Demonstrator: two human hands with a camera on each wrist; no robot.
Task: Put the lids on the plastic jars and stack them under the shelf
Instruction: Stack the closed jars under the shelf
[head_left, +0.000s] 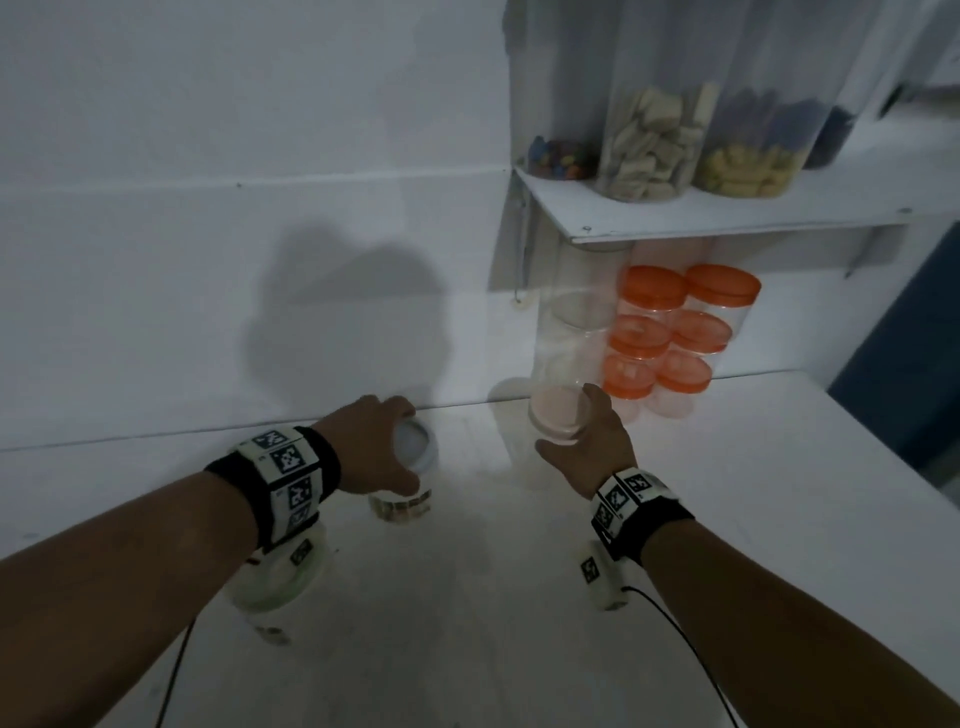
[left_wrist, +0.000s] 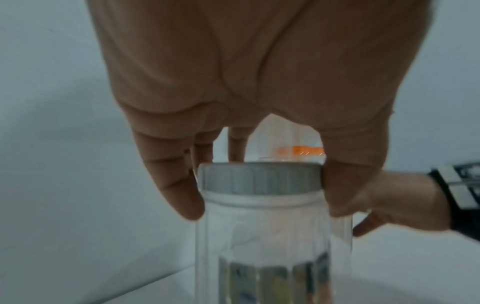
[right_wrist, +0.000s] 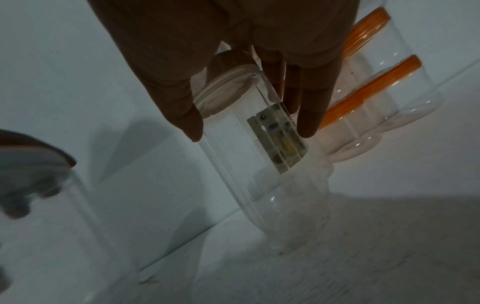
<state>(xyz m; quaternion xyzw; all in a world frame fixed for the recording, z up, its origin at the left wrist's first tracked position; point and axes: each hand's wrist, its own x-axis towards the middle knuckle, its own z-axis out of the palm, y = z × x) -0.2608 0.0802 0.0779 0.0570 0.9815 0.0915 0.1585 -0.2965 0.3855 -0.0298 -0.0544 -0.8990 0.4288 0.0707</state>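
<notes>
A clear ribbed jar (head_left: 402, 506) with a white lid (head_left: 415, 441) stands on the white counter (head_left: 493, 597). My left hand (head_left: 410, 449) grips that lid (left_wrist: 259, 176) from above, thumb and fingers on its rim. To the right stands a taller clear jar (right_wrist: 233, 164) with a pale lid (head_left: 558, 415), at the foot of a column of clear jars (head_left: 576, 322) under the shelf (head_left: 727, 218). My right hand (head_left: 571, 423) holds its top between thumb and near-straight fingers (right_wrist: 309, 115). Orange-lidded jars (head_left: 670, 332) are stacked beside it.
On the shelf stand tall containers of snacks (head_left: 649, 140). The wall runs close behind the jars. The counter ends at a right edge (head_left: 893, 467). Under my left forearm shows a pale round lid (head_left: 270, 587), seemingly on another jar.
</notes>
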